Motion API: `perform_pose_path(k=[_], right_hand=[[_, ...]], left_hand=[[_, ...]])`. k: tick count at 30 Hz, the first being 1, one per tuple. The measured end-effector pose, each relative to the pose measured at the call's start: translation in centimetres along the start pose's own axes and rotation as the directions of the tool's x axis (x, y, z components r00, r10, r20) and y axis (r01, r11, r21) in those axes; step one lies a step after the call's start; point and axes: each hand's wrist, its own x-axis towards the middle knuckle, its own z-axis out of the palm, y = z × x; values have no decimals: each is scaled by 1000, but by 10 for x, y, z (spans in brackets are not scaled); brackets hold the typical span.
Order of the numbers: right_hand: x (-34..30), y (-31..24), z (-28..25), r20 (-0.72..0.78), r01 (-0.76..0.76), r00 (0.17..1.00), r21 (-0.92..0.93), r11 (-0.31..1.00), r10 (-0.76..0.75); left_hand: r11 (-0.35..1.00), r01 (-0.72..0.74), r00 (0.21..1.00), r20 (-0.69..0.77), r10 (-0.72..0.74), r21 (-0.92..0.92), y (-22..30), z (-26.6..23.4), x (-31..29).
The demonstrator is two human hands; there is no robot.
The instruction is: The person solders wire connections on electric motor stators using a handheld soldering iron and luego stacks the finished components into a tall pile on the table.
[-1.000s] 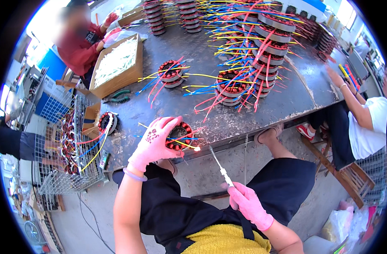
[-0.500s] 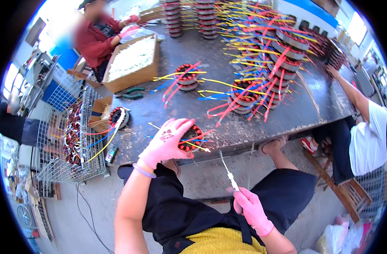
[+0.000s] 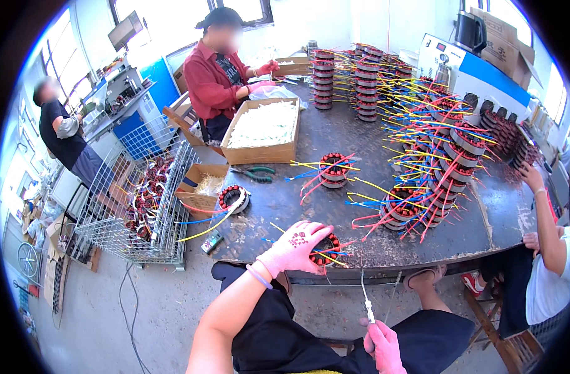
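My left hand (image 3: 296, 248), in a pink glove, is closed round the side of a motor stator (image 3: 332, 254) at the near edge of the table. Its red, blue and yellow wires stick out past my fingers. Below the table edge my right hand (image 3: 384, 346), also gloved in pink, grips a slim tool (image 3: 369, 306) with a white section and a long thin metal shaft. The shaft points up toward the table edge, to the right of the held stator and apart from it. My right fingers partly hide the tool's handle.
Stacked stators (image 3: 450, 168) with loose wires fill the right of the table. Single stators (image 3: 333, 171) stand nearer, with green-handled pliers (image 3: 257, 174) and a box of white pieces (image 3: 263, 153) behind. A wire basket (image 3: 129, 237) stands left. Co-workers sit at right and far side.
The view has tilted up and swung left, so the scene sits lower and further right. My left hand stays on the stator; my right hand still grips the slim tool.
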Motion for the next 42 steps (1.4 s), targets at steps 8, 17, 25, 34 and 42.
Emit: perform_pose_path(k=[8, 17, 25, 34, 42], right_hand=[[-4, -5, 7, 24, -9, 1000, 18, 1000, 8], [3, 10, -4, 89, -42, 996, 102, 994, 33], [12, 18, -4, 137, -18, 991, 62, 998, 10], [-2, 5, -8, 146, -29, 989, 67, 997, 19], [-10, 0, 8, 50, 11, 999, 86, 996, -16]], left_hand=[[1000, 8, 999, 40, -7, -28, -3, 1, -6], [999, -24, 999, 22, 25, -45, 0, -11, 6], [1000, 27, 999, 21, -27, -1, 3, -7, 2], [995, 79, 995, 61, -75, -57, 10, 0, 7], [987, -153, 985, -72, 157, 55, 0, -11, 9]])
